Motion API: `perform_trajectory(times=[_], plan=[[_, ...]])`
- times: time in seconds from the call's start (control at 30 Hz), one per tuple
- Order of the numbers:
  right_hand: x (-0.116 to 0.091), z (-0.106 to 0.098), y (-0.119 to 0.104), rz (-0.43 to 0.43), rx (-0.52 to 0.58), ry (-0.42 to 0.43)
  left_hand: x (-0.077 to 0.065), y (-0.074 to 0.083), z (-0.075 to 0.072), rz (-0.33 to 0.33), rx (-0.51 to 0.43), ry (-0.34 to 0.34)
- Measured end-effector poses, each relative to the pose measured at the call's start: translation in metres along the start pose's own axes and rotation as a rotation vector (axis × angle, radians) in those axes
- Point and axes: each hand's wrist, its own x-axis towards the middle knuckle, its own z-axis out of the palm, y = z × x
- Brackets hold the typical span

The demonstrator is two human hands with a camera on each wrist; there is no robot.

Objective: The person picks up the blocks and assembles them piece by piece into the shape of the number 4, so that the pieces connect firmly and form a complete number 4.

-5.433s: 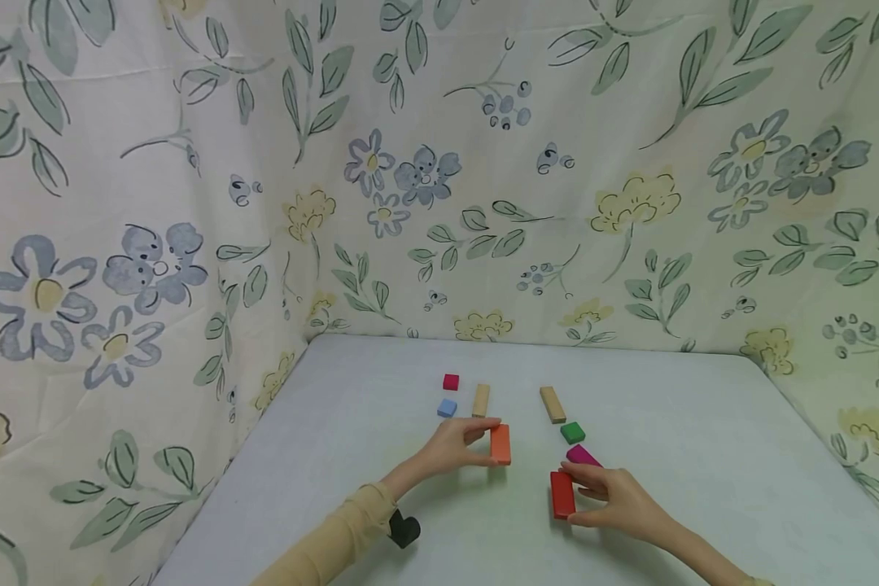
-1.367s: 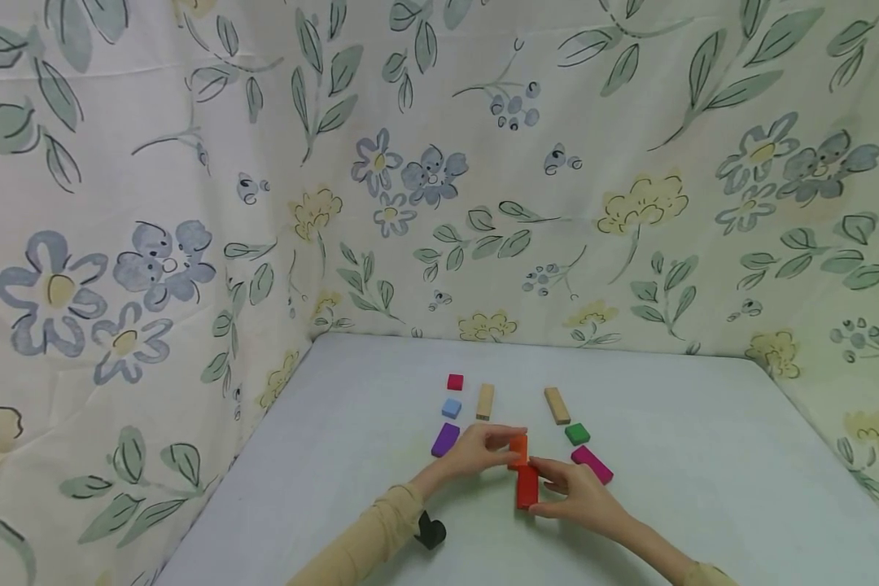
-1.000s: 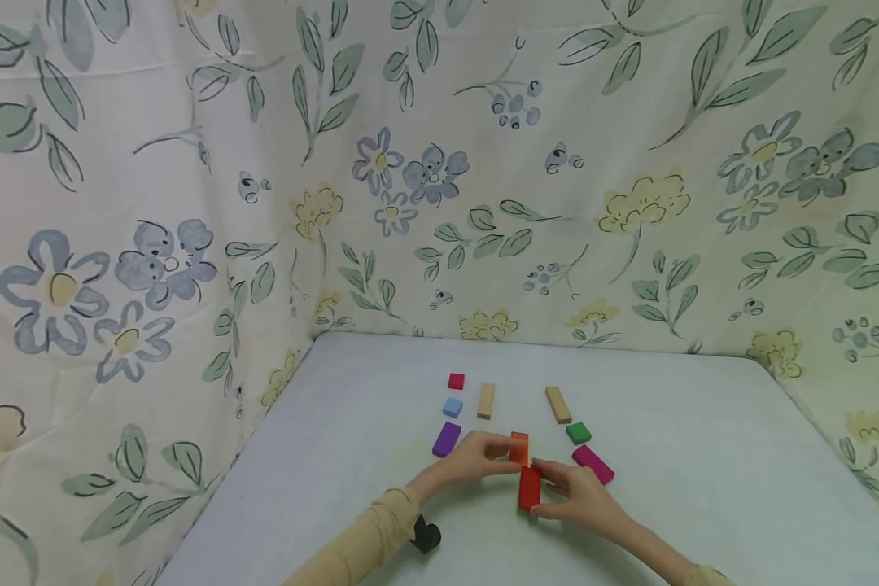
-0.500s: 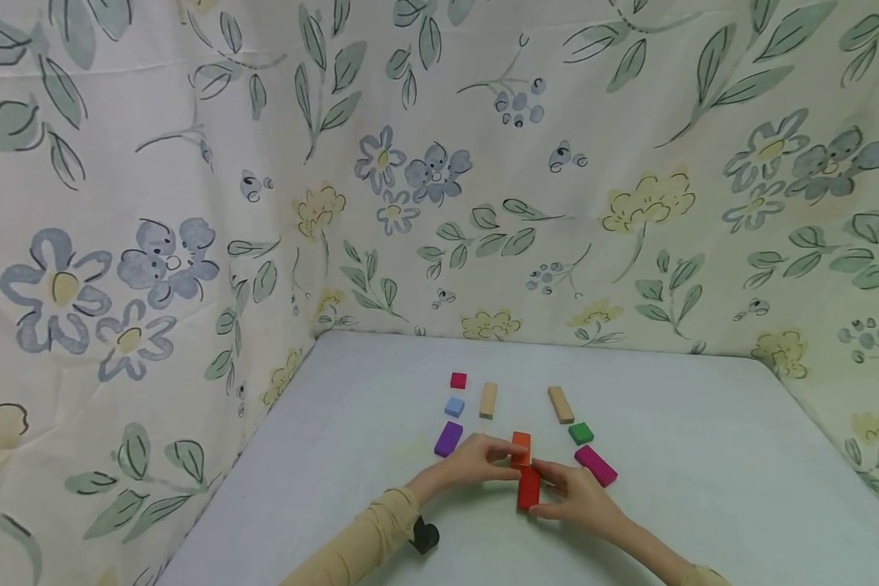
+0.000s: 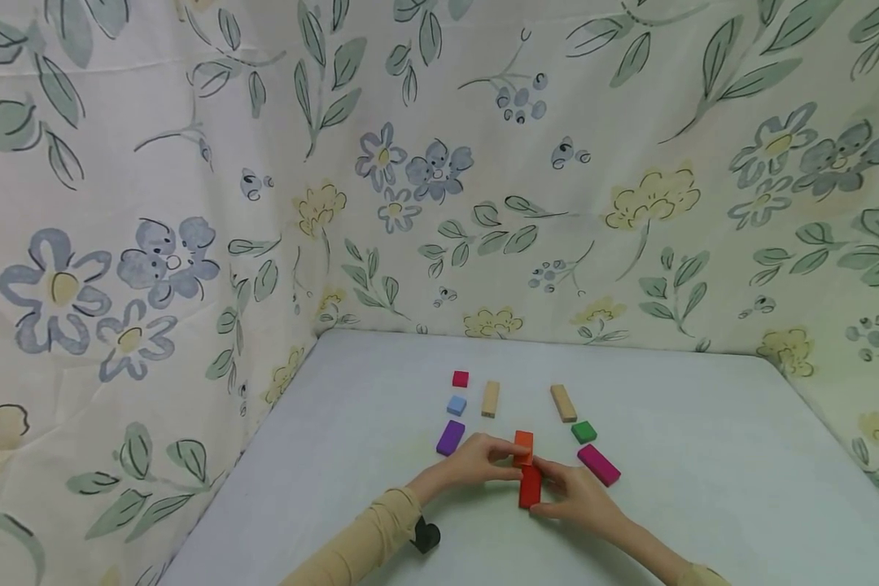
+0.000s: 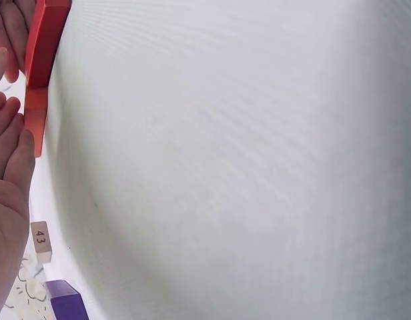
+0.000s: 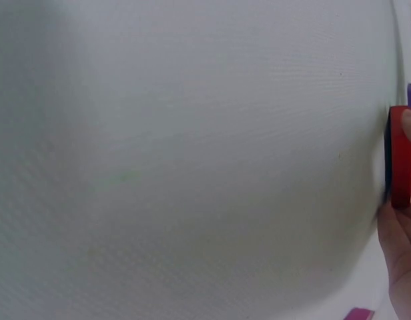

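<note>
In the head view a red rectangular block (image 5: 531, 488) and an orange block (image 5: 523, 448) lie end to end on the table, the orange one farther away. My right hand (image 5: 582, 496) grips the red block from the right, fingers at its far end and thumb at its near end. From the left, my left hand (image 5: 479, 461) reaches to the orange block, fingertips overlapping its lower half and thumb near the joint. Its fingers look fairly straight in the left wrist view. The right wrist view shows the red block (image 7: 401, 160) between right thumb and fingers.
Left of centre lie a purple block (image 5: 450, 438), a blue cube (image 5: 456, 405), a crimson cube (image 5: 461, 378) and a wooden block (image 5: 490, 399). Another wooden block (image 5: 563, 403), a green block (image 5: 583, 431) and a magenta block (image 5: 599, 465) lie right. A black heart-shaped object (image 5: 426, 535) is beside the left sleeve.
Both hands have brought the orange and red blocks together at the centre. Since then, the left fingers have slid from the orange block's far end toward its near half; the right hand stays on the red block.
</note>
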Motion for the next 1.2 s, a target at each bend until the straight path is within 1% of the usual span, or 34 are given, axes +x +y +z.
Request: perform_trajectory(times=[0.13,0.37,0.6,0.73,0.87,0.97,1.1,1.2], plan=[[0.001,0.001,0.000,-0.007,-0.045,0.004,0.000,0.000,0.000,-0.004,-0.004,-0.001],[0.002,0.003,-0.003,0.005,-0.039,0.013,-0.001,0.000,0.001,-0.001,0.004,-0.003],[-0.001,0.005,-0.008,0.023,-0.064,0.063,-0.001,0.001,0.001,-0.013,0.005,-0.008],[-0.001,0.007,-0.011,0.042,-0.057,0.077,-0.001,0.001,0.001,-0.017,0.026,0.000],[0.000,0.008,-0.012,0.032,-0.043,0.079,-0.001,0.002,0.002,-0.027,0.008,0.008],[0.001,0.009,-0.012,0.021,-0.031,0.084,0.000,0.001,0.002,-0.022,0.003,0.013],[-0.001,0.010,-0.013,0.032,-0.017,0.102,0.000,-0.001,0.003,-0.013,0.033,0.020],[-0.003,0.010,-0.015,0.050,-0.037,0.128,0.001,-0.002,0.003,-0.013,0.055,0.021]])
